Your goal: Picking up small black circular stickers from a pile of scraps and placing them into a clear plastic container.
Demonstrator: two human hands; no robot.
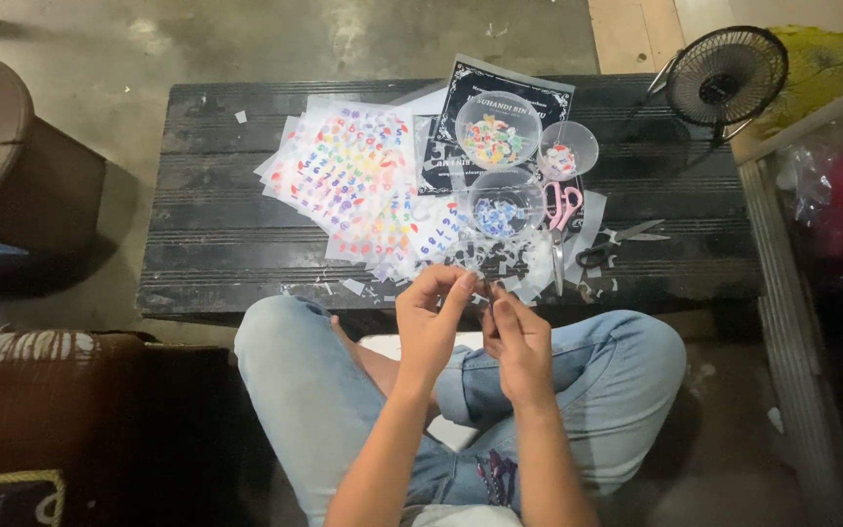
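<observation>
Nearest the camera, two forearms reach out over crossed legs in light blue jeans. The left hand [431, 317] and the right hand [517, 337] meet just in front of the near edge of the low black slatted surface [217, 234]. Both hands are pinched nearly closed, thumb against fingertips, on a very small scrap held between them; it is too small to say more than that it looks like a cut bit of sticker.

Just beyond the hands lies a litter of pale paper offcuts [529, 263]. Behind that, fanned sticker sheets [353, 176] covered in coloured letters and numbers spread over the surface. Three clear plastic bowls hold cut pieces: a large one with mixed colours [497, 132], a smaller one [569, 151], and one with bluish pieces [505, 205]. Pink-handled scissors [562, 210] and black-handled scissors [617, 244] lie to the right, untouched.

The step in hand looks like peeling or sorting one cut piece. A careful fingertip separation seems called for, the bowls being within reach.
</observation>
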